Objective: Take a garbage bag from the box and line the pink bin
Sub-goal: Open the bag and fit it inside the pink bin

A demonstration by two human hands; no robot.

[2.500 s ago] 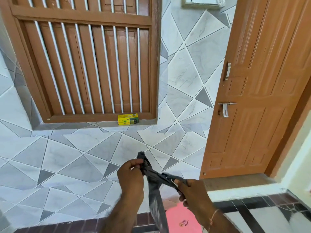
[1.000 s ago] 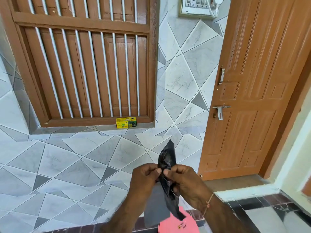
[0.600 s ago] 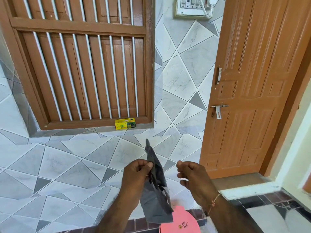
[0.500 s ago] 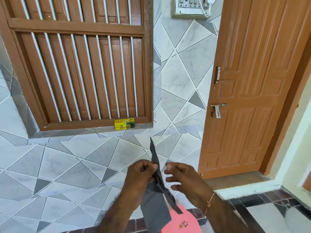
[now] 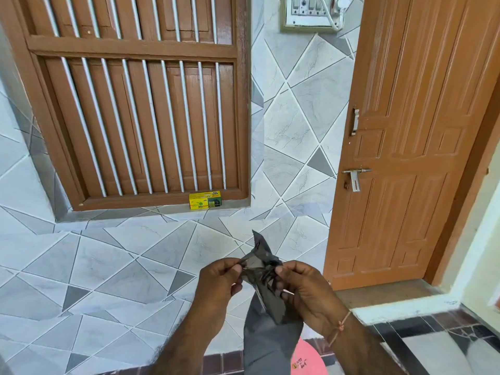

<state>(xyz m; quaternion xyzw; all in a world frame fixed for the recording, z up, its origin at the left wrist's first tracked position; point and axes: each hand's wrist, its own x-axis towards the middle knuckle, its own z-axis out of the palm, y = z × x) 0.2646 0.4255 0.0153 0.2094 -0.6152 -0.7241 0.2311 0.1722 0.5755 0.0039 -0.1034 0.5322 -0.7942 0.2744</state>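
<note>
Both hands, left hand [image 5: 216,282] and right hand [image 5: 305,290], have fingers clamped on the crumpled dark grey plastic garbage bag [image 5: 263,293] above the pink bin [image 5: 311,358].

Both forearms reach up from the lower edge of the view and meet at the garbage bag [image 5: 263,280]. The left hand [image 5: 219,285] sits just left of the bag, fingers curled, thumb and forefinger pinching its crumpled top edge. The right hand [image 5: 303,292] sits just right of the bag, knuckles outward, its thumb pressed on the same bunched top and its other fingers folded in behind the plastic. The two hands are close together, with only the bag between them. A thin thread bracelet [image 5: 339,327] circles the right wrist.
</note>
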